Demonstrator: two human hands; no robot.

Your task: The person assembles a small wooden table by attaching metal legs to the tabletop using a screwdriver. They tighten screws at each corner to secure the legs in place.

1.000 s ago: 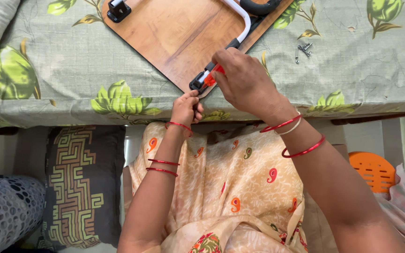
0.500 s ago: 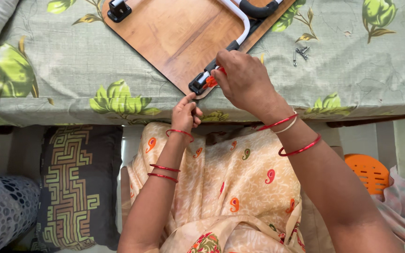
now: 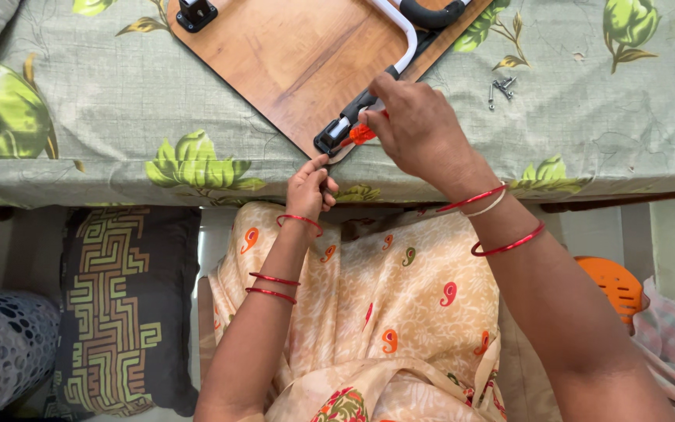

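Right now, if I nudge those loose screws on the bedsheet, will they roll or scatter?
The screws look small and metal, so probably light and easily scattered. They lie on a soft floral sheet, which likely damps rolling. Their heads would probably make them curve, not roll straight.

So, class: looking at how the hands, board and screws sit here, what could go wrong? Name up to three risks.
1. The board corner overhangs the bed edge; pressure from the screwdriver might tip it.
2. The left hand sits right below the bracket; a slipping tip could jab it.
3. The loose screws on soft cloth could roll off.
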